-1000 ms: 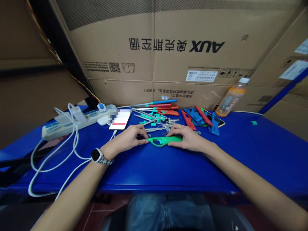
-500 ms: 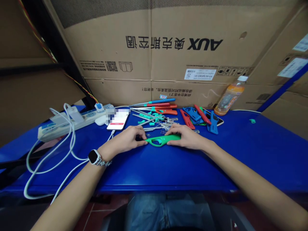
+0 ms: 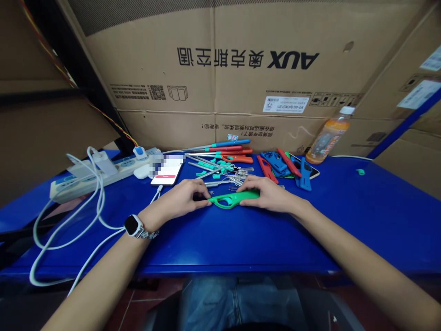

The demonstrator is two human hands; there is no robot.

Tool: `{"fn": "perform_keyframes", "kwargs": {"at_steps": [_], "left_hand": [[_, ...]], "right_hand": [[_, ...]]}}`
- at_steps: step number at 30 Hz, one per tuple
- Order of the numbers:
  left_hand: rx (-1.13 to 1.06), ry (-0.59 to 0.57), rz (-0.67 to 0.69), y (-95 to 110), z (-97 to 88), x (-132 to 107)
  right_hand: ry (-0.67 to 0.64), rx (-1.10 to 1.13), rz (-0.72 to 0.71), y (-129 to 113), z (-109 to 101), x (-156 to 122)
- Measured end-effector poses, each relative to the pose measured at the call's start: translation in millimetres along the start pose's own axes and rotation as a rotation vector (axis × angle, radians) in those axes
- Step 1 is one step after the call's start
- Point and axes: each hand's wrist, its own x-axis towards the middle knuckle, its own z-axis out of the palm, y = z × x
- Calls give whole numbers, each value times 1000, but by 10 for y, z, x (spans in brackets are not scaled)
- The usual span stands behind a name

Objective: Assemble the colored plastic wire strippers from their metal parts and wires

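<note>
Head view: one green casing (image 3: pixel 230 199), inward from the near edge of the blue table (image 3: pixel 241 243), was pinched at its narrow tip by the left hand (image 3: pixel 189 195), at its broad end by the right hand (image 3: pixel 264 194). Beyond lay metal rods (image 3: pixel 217 183), then red casings (image 3: pixel 267 169); one orange bottle (image 3: pixel 327 140) stood at the far edge.

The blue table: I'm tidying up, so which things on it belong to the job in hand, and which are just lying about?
Likely part of the job:
green handle, held by left hand and right hand
teal parts
metal rods
red and blue handle pieces

Apparently just lying about:
lit phone
power strip
drink bottle
</note>
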Motion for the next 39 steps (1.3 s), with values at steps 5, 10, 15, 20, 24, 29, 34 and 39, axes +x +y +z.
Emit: {"fn": "perform_keyframes", "kwargs": {"at_steps": [5, 10, 15, 20, 24, 29, 34, 39], "left_hand": [[-23, 9, 8, -2, 6, 1], [-39, 9, 29, -21, 15, 0], [26, 9, 24, -5, 24, 0], [77, 16, 6, 11, 35, -9], [42, 17, 26, 17, 24, -10], [-17, 4, 50, -20, 35, 0], [-14, 7, 47, -46, 55, -3], [17, 8, 14, 14, 57, -11]], "right_hand": [[-22, -38, 33, -37, -11, 2], [-45, -72, 43, -21, -11, 12], [-38, -58, 1, 20, -9, 19], [-33, -65, -10, 17, -8, 29], [-32, -75, -20, 12, -8, 38], [-61, -105, 5, -8, -15, 44], [-60, -99, -17, -13, -17, 35], [-93, -123, 7, -41, -29, -1]]}}
